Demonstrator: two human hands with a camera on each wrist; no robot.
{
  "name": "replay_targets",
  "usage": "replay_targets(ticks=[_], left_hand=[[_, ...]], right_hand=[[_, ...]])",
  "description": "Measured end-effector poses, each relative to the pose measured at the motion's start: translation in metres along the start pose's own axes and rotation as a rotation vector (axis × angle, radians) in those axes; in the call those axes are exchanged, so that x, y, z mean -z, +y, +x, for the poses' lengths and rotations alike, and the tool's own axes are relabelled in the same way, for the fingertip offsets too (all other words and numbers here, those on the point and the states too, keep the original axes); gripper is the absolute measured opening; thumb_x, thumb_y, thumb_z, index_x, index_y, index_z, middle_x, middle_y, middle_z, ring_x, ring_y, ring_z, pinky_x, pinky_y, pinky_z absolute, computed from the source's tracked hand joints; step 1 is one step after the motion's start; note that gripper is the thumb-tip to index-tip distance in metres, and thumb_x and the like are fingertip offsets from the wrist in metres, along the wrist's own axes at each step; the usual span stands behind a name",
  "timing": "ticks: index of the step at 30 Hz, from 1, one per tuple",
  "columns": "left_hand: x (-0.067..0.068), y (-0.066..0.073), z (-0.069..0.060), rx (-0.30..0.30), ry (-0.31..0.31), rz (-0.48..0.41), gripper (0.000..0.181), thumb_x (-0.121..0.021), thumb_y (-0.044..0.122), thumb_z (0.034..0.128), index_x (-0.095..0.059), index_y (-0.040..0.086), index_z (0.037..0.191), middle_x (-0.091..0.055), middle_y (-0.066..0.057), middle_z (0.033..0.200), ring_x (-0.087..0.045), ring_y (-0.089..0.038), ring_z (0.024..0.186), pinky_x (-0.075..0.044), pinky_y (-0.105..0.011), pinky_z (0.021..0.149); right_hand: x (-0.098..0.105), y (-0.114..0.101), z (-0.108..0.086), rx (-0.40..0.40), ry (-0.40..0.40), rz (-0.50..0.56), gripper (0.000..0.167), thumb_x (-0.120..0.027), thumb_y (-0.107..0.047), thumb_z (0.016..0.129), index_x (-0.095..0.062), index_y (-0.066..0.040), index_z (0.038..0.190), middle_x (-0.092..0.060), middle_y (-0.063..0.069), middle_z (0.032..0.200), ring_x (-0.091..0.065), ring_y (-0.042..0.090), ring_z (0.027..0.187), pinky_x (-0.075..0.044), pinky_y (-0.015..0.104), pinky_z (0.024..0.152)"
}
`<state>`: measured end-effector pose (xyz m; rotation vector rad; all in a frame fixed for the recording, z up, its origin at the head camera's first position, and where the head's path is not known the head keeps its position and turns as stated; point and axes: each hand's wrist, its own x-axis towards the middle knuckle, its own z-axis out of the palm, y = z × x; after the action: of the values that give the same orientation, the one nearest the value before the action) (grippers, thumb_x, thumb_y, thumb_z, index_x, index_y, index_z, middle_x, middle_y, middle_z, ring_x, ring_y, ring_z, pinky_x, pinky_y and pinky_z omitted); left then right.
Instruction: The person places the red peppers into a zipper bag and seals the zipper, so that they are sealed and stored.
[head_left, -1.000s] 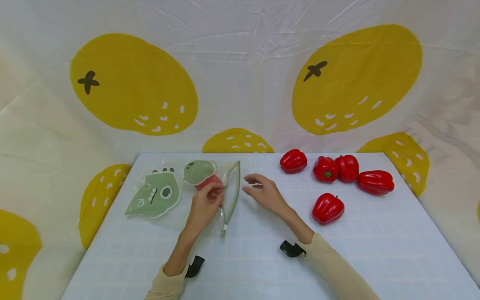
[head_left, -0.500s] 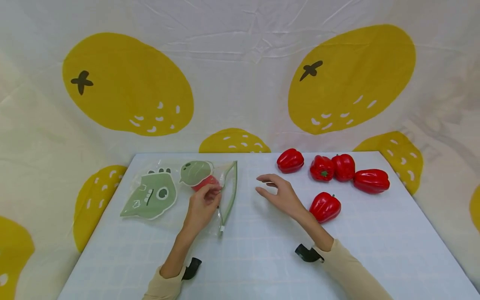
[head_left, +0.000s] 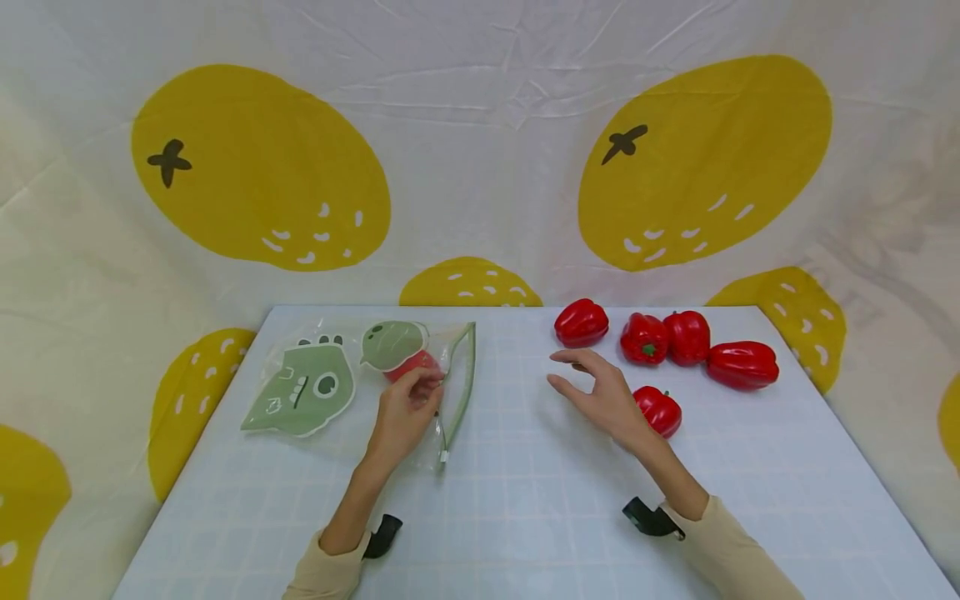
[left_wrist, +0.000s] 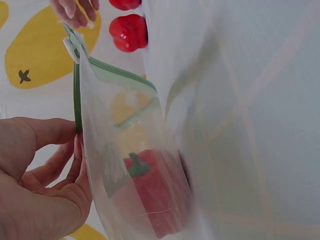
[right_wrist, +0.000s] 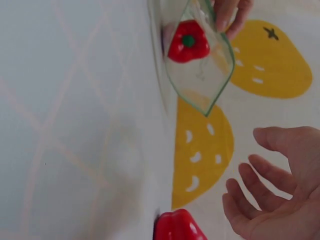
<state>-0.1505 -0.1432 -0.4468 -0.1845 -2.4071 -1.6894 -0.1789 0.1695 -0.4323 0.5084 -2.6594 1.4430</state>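
Note:
A clear zip bag (head_left: pixel 318 387) with green dinosaur prints and a green rim lies on the left of the table, its mouth facing right. Inside the bag, near the mouth, is a red bell pepper (right_wrist: pixel 192 45). My left hand (head_left: pixel 405 417) pinches the bag's upper rim between thumb and fingers and holds the mouth apart. To the right of the bag, my right hand (head_left: pixel 600 400) hovers above the table with fingers spread and relaxed, holding nothing. It partly hides a loose red bell pepper (head_left: pixel 662 412) behind it in the head view.
Several more red bell peppers sit at the back right, among them one pepper (head_left: pixel 581 323) apart from the others and one lying pepper (head_left: pixel 743 366) at the far right. The white table (head_left: pixel 510 517) meets a fruit-print cloth (head_left: pixel 480 167) behind it.
My right hand has moved away from the bag's mouth to the right, towards the loose peppers, with its fingers parting wider. The left hand stays at the bag's rim.

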Motion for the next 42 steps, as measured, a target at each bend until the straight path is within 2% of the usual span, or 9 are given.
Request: replay_targets(ticks=[7,13,20,24,31,42], left_hand=[[-0.001,-0.001,-0.001,-0.02,0.007,0.02,0.018,-0.072,-0.007,0.0904,-0.07,-0.003,0.108,-0.07,-0.014,0.099,-0.066,-0.026,0.087,-0.056,-0.017,0.072],[-0.002,-0.001,-0.001,-0.002,0.006,0.033,0.018,-0.072,-0.005,0.0911,-0.071,-0.002,0.109,-0.07,-0.013,0.097,-0.066,-0.026,0.087,-0.056,-0.017,0.071],[-0.002,-0.003,-0.001,0.009,0.006,0.036,0.017,-0.072,-0.003,0.0916,-0.071,-0.002,0.108,-0.07,-0.013,0.097,-0.066,-0.026,0.085,-0.056,-0.017,0.071],[-0.002,-0.004,-0.001,0.008,0.003,0.038,0.018,-0.072,-0.004,0.0914,-0.071,-0.001,0.109,-0.07,-0.013,0.098,-0.066,-0.026,0.086,-0.056,-0.017,0.071],[-0.001,-0.003,-0.001,0.014,-0.005,0.037,0.02,-0.073,-0.003,0.0917,-0.071,0.001,0.111,-0.07,-0.012,0.101,-0.065,-0.026,0.089,-0.056,-0.017,0.073],[-0.002,-0.003,-0.001,0.021,-0.004,0.036,0.019,-0.073,-0.002,0.0918,-0.071,0.002,0.111,-0.07,-0.011,0.1,-0.065,-0.026,0.088,-0.056,-0.017,0.073]], right_hand=[[0.019,0.006,-0.012,-0.018,0.029,-0.073,0.045,-0.079,-0.023,0.091,-0.065,-0.012,0.132,-0.065,0.01,0.134,-0.057,0.033,0.124,-0.049,0.063,0.101],[0.035,0.012,-0.022,-0.021,0.056,-0.141,0.045,-0.08,-0.022,0.091,-0.065,-0.01,0.131,-0.066,0.012,0.132,-0.057,0.034,0.125,-0.049,0.065,0.099],[0.051,0.022,-0.035,0.005,0.074,-0.202,0.046,-0.081,-0.017,0.089,-0.065,-0.007,0.131,-0.064,0.015,0.131,-0.056,0.034,0.124,-0.055,0.06,0.094],[0.06,0.027,-0.043,-0.006,0.061,-0.232,0.051,-0.082,-0.021,0.089,-0.063,-0.008,0.134,-0.062,0.015,0.134,-0.054,0.034,0.126,-0.057,0.057,0.09],[0.075,0.031,-0.055,-0.024,0.021,-0.254,0.056,-0.083,-0.018,0.087,-0.06,-0.009,0.137,-0.058,0.017,0.138,-0.05,0.039,0.13,-0.055,0.062,0.09],[0.092,0.039,-0.068,-0.05,-0.049,-0.285,0.064,-0.085,-0.021,0.085,-0.056,-0.008,0.141,-0.057,0.02,0.138,-0.052,0.041,0.127,-0.054,0.065,0.09]])
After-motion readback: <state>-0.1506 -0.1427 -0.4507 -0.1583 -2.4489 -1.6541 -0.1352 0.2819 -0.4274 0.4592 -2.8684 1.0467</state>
